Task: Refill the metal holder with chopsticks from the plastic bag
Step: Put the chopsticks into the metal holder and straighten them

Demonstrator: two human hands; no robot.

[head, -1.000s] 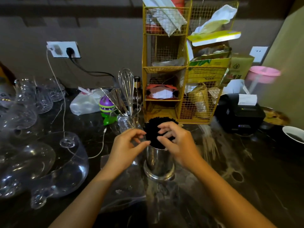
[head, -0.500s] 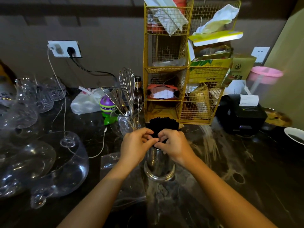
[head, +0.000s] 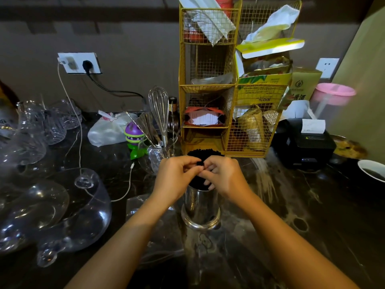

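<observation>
Now both hands, left hand (head: 177, 176) and right hand (head: 224, 176), have closed together, fingers pinching one chopstick (head: 200, 163) above the metal holder (head: 201, 207)

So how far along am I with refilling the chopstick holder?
Nearly done: the metal holder looks packed with black chopsticks. The left hand and right hand are pinching one at the top. The plastic bag lies flat; whether any remain, I can't tell.

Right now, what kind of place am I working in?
Probably a café or small restaurant's service counter: a receipt printer, rows of glassware, and a metal holder packed with chopsticks.
</observation>
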